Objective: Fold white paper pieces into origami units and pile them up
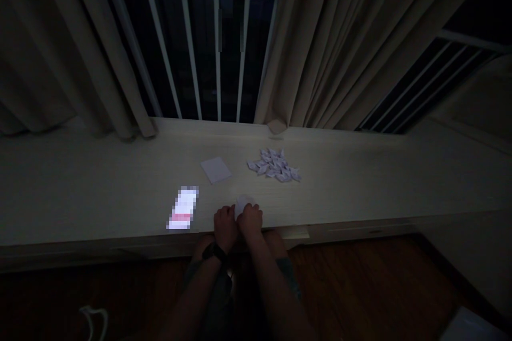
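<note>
Both my hands are together at the front edge of the pale ledge, over a small piece of white paper (242, 203). My right hand (251, 219) is closed on the paper, its fingers curled and pressed down on it. Close beside it, my left hand (225, 224) has curled fingers at the paper's left edge, seemingly pinching it; the fingertips are partly hidden. Beyond them, to the right, lies a pile of folded white paper pieces (274, 165) with pointed ends. Up and to the left is a flat square of white paper (216, 170), perhaps a stack.
A lit phone (183, 209), its screen blurred out, lies left of my hands on the ledge (100, 186). Behind stand a barred window (200, 48) and beige curtains (316, 42). A small box-like object (277, 127) rests at the curtain's foot. The room is dim.
</note>
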Demonstrator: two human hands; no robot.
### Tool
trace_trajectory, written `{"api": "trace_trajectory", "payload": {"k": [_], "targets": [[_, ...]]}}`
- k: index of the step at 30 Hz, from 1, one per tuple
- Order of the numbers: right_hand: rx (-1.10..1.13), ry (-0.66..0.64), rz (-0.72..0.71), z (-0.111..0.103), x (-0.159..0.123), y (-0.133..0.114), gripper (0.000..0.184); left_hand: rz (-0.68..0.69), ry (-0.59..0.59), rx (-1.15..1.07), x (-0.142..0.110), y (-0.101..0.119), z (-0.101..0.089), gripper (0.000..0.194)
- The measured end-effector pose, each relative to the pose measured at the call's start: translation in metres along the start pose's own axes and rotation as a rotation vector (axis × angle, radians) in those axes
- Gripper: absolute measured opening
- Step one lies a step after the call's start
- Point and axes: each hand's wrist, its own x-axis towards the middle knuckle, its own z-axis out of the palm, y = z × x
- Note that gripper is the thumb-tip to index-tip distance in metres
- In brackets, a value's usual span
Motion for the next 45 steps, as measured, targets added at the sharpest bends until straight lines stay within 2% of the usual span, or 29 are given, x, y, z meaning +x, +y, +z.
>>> {"api": "trace_trajectory", "payload": {"k": [4,8,10,13,17,22,25,31,35,37,38,42,43,45], "targets": [[0.002,-0.029,0.043,-0.004,0.006,0.003,0.029,-0.047,-0.027,0.051,-0.002,0.006,-0.001,0.032],[-0.013,-0.085,0.084,-0.011,0.013,0.012,0.04,-0.064,-0.005,0.053,-0.001,0.008,-0.001,0.035],[-0.008,-0.105,0.093,-0.011,0.015,0.016,0.04,-0.066,0.021,0.04,-0.001,0.009,-0.001,0.036],[-0.012,-0.058,0.079,-0.008,0.014,0.016,0.037,-0.07,0.05,0.023,-0.002,0.009,0.0,0.036],[0.014,-0.052,0.059,-0.006,0.011,0.008,0.031,-0.086,0.033,0.006,-0.002,0.009,0.0,0.028],[0.028,-0.089,0.083,-0.01,0.013,0.007,0.037,-0.106,0.016,-0.014,0.0,0.01,-0.003,0.017],[0.037,-0.102,0.077,-0.012,0.018,0.016,0.039,-0.085,0.042,-0.025,-0.001,0.011,-0.003,0.021],[0.192,-0.199,0.026,-0.007,0.029,0.032,0.026,-0.119,0.075,-0.118,-0.001,0.01,0.001,0.028],[0.267,-0.169,-0.107,-0.013,0.03,0.039,0.02,-0.207,0.151,-0.296,0.014,0.004,-0.009,0.056],[0.261,-0.146,-0.233,-0.022,0.03,0.04,0.017,-0.212,0.091,-0.381,0.027,-0.002,-0.02,0.062],[0.245,-0.127,-0.293,-0.027,0.03,0.04,0.016,-0.195,0.005,-0.428,0.034,-0.006,-0.026,0.06],[0.187,-0.072,-0.492,-0.05,0.033,0.038,0.02,-0.082,-0.242,-0.601,0.058,-0.018,-0.046,0.037],[0.189,-0.054,-0.512,-0.053,0.034,0.038,0.022,-0.087,-0.277,-0.626,0.062,-0.019,-0.048,0.033],[0.218,0.002,-0.51,-0.056,0.036,0.039,0.025,-0.099,-0.272,-0.66,0.068,-0.022,-0.05,0.026]]}}
